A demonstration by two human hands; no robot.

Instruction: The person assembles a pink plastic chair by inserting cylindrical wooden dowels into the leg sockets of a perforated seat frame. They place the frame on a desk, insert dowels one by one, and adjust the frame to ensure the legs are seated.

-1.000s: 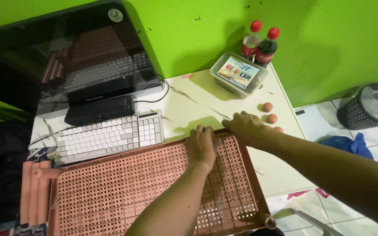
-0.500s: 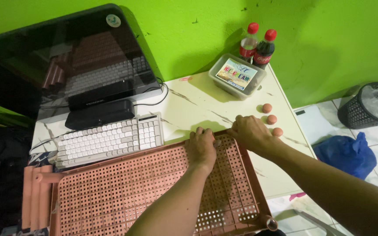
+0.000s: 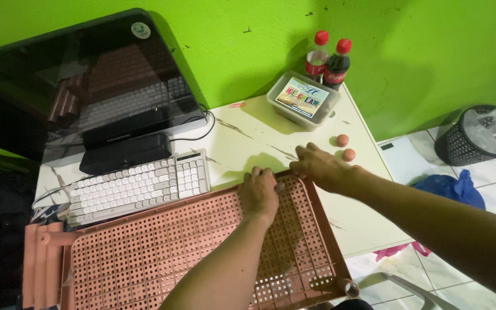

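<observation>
Across the lower half of the frame I see the pink perforated tray (image 3: 162, 252) lying flat on the white marbled desk (image 3: 248, 135), overhanging its near edge. My left hand (image 3: 259, 192) and right hand (image 3: 320, 166) curl over its far rim, neither closed around anything else. Keyboard (image 3: 139, 183), dark monitor (image 3: 81, 92), green wall (image 3: 409, 51) beyond.

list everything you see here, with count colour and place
perforated plastic tray: 1, salmon pink, front of table
keyboard: 1, white and grey, behind tray
dark monitor: 1, black, back left
small round balls: 2, pinkish, right of table
lidded plastic tub: 1, clear, back right
cola bottles: 2, red caps, by wall
mesh bin: 1, black, floor right
marbled table: 1, white
left hand: on tray's far edge
right hand: on tray's far corner
</observation>
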